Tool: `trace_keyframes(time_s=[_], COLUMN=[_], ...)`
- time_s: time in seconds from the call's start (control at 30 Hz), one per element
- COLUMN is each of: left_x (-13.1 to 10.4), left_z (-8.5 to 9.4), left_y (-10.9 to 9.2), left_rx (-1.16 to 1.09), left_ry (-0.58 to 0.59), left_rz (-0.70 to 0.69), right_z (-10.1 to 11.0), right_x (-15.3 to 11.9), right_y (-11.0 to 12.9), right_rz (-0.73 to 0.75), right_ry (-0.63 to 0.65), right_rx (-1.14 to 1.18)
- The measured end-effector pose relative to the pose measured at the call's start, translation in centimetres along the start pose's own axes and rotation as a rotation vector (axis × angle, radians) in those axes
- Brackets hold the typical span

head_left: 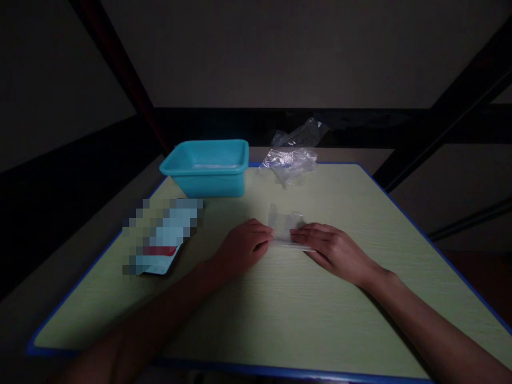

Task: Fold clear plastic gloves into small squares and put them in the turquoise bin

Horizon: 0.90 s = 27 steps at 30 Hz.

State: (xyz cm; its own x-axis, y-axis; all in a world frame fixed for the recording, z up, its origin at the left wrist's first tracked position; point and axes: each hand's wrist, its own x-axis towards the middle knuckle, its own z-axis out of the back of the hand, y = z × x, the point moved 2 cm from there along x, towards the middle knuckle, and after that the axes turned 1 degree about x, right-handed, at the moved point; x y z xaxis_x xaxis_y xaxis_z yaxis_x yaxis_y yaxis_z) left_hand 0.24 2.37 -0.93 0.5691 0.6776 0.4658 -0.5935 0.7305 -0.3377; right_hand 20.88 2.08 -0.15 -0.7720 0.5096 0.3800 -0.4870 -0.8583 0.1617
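Note:
A small clear plastic bag [283, 225] lies on the table in front of me, with a straight folded edge along its near side. My left hand [245, 246] pinches the bag's left end between thumb and fingers. At the other end, my right hand [330, 245] is closed on the plastic, its fingertips pressed on top and the thumb below the near edge. Part of the bag is hidden beneath the right fingers. Farther back, a crumpled heap of clear plastic [294, 160] rests at the table's far edge.
A turquoise plastic basin [212, 184] stands at the back left. Nearer on the left lies a phone [160, 264] with a lit screen, partly blurred out. The pale table [280, 320] has a blue rim, and dark bars slant up on both sides.

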Motion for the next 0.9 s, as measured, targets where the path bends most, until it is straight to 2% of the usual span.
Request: trace_keyframes(time_s=[0.13,0.3,0.37,0.5,0.6,0.77,0.9], left_x=[0.4,1.0,1.3,2.1,2.7,4.0,5.0], left_z=[0.2,0.5,0.5,0.6,0.9,1.5,1.7], left_y=[0.2,0.6,0.7,1.0,1.2,1.9,2.7], left_rx=[-0.138,-0.210,-0.258,-0.331,-0.356,-0.417,-0.457], left_ry=[0.002,0.075,0.097,0.115,0.142,0.234,0.293], left_rz=[0.165,0.422,0.476,0.492,0.492,0.516,0.557], right_z=[0.3,0.2,0.2,0.3,0.0,-1.1,-1.5], right_x=[0.3,0.7,0.7,1.0,1.2,1.9,2.5], right_y=[0.1,-0.1,-0.2,0.0,-0.2,-1.5,-2.3], right_rz=[-0.097,-0.261,-0.301,-0.396,-0.488,-0.672,-0.718], right_ry=[-0.027,-0.078,-0.087,-0.120,-0.169,-0.243,-0.271], right_rx=[0.128,0.246,0.267,0.277,0.374,0.625,0.647])
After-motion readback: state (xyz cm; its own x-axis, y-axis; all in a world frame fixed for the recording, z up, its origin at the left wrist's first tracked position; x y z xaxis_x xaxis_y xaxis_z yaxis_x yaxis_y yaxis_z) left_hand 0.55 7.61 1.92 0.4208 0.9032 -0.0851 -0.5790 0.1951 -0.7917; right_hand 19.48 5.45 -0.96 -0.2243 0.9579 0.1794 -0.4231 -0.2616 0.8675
